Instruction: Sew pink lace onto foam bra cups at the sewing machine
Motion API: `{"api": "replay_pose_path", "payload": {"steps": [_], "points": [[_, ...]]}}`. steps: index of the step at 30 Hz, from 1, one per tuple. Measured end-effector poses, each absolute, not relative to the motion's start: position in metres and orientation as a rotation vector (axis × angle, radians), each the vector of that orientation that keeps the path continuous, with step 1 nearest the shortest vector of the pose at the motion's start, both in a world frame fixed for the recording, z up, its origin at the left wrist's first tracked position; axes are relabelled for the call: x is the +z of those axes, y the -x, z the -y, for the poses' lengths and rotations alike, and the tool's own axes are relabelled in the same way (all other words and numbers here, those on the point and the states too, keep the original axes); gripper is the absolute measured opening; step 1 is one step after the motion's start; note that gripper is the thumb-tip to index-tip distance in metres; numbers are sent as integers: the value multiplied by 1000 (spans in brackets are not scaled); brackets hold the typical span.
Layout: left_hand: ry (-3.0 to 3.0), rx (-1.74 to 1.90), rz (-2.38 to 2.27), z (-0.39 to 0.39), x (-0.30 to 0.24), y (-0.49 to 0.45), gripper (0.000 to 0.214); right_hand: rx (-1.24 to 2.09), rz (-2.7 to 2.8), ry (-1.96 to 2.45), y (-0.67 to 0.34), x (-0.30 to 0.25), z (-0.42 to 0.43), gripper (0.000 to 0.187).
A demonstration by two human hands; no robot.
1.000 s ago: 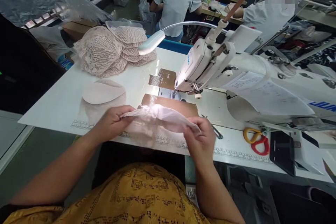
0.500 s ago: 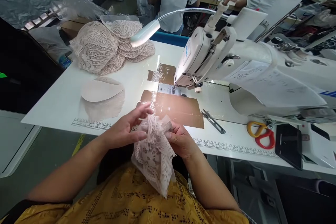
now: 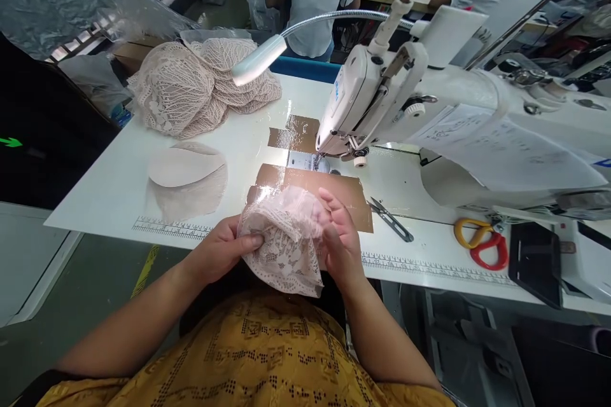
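A pale pink lace piece (image 3: 281, 251) with a sheer layer is spread between my hands, over the front edge of the table. My left hand (image 3: 220, 249) pinches its left edge, thumb on top and the other fingers hidden underneath. At the right side, my right hand (image 3: 344, 245) has the lace between thumb and fingers, some fingertips reaching up past its edge. Just beyond lies brown tape (image 3: 329, 194) on the sewing machine bed. The sewing machine (image 3: 356, 102) stands behind it, its needle area lit by a lamp (image 3: 260, 60).
Left on the table (image 3: 100, 181) are a lace pile (image 3: 176, 86) and a sheer piece with a pale oval (image 3: 186, 165). Thread snips (image 3: 391, 219), red-and-yellow-handled scissors (image 3: 482, 241) and a dark phone-like device (image 3: 534, 264) lie right. A person in a white shirt (image 3: 312, 0) is beyond.
The lace piece was bunched and hanging down; now it is opened out wider and raised. My left hand went from loose fingers to pinching its left edge. My right hand shifted slightly right.
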State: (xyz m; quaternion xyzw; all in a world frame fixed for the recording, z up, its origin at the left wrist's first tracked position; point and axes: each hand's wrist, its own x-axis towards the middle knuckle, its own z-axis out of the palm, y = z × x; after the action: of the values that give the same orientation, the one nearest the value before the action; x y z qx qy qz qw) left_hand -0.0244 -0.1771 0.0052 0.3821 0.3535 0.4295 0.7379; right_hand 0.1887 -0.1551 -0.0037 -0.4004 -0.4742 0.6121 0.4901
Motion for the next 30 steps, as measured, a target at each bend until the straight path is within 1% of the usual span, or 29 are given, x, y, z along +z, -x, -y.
{"api": "replay_pose_path", "payload": {"steps": [2, 3, 5, 7, 8, 12, 16, 20, 21, 24, 25, 26, 28, 30], "points": [[-814, 962, -777, 178, 7, 22, 21, 1447, 1275, 933, -194, -2, 155, 76], [-818, 962, -786, 178, 7, 22, 22, 1427, 1345, 949, -196, -2, 155, 72], [-854, 945, -816, 179, 7, 22, 25, 1426, 1418, 1025, -197, -2, 154, 53], [-895, 926, -830, 180, 6, 22, 27, 1514, 1319, 1079, -195, -3, 153, 31], [-891, 923, -825, 180, 6, 21, 26, 1579, 1220, 1080, -193, -3, 152, 29], [-675, 1018, -807, 178, 6, 16, 27, 1747, 849, 1051, -183, -4, 152, 38], [-452, 1146, -853, 174, 8, 11, 23, 1719, 726, 1058, -180, -4, 152, 39], [-396, 1166, -853, 175, 9, 10, 22, 1706, 836, 1036, -185, -8, 154, 30], [-395, 1157, -828, 177, 9, 9, 26, 1671, 870, 1038, -186, -8, 154, 28], [-431, 1059, -663, 184, 11, 2, 53, 1511, 1036, 1049, -188, -7, 155, 26], [-448, 1020, -611, 186, 13, -1, 59, 1465, 1119, 1051, -188, -6, 155, 26], [-461, 992, -584, 188, 14, -4, 59, 1427, 1204, 1052, -187, -5, 155, 26], [-467, 973, -603, 189, 16, -10, 51, 1377, 1315, 1053, -184, -2, 155, 27], [-464, 950, -640, 189, 17, -14, 46, 1381, 1286, 1037, -181, -1, 155, 23]]}}
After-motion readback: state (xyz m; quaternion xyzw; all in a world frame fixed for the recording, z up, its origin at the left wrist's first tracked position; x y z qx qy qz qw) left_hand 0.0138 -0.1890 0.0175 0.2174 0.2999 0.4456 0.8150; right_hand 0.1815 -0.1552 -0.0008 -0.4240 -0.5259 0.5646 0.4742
